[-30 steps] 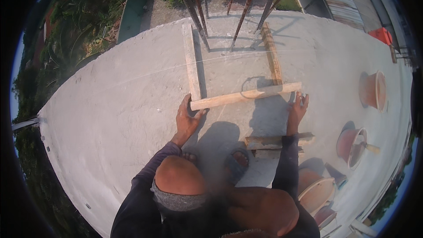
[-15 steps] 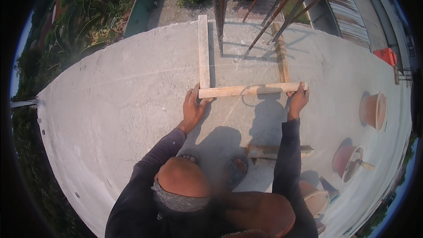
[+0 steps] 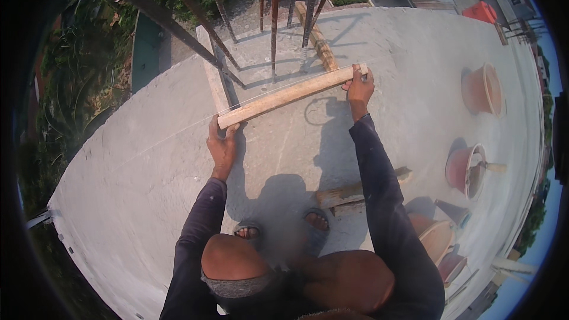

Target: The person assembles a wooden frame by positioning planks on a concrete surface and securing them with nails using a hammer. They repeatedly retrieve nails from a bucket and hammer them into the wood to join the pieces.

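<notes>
Wood bar (image 3: 287, 97) sits at 12 o'clock: left hand (image 3: 221, 149), at 9, has thumb and fingers clamped on its left end; right hand (image 3: 360, 93), at 2, has fingers clamped on its right end. Left board (image 3: 216, 88) at 10:30 and right board (image 3: 320, 45) at 1 run outward from its far side, steel rods (image 3: 274, 26) between them. Red bucket (image 3: 457, 169) at 3.

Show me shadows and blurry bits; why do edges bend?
Head view: fisheye lens bends the edges of the concrete slab. Head view: sun throws shadows of the metal bars onto it. Head view: haze softens the space between the knees; the front wooden strip looks clearer.
</notes>
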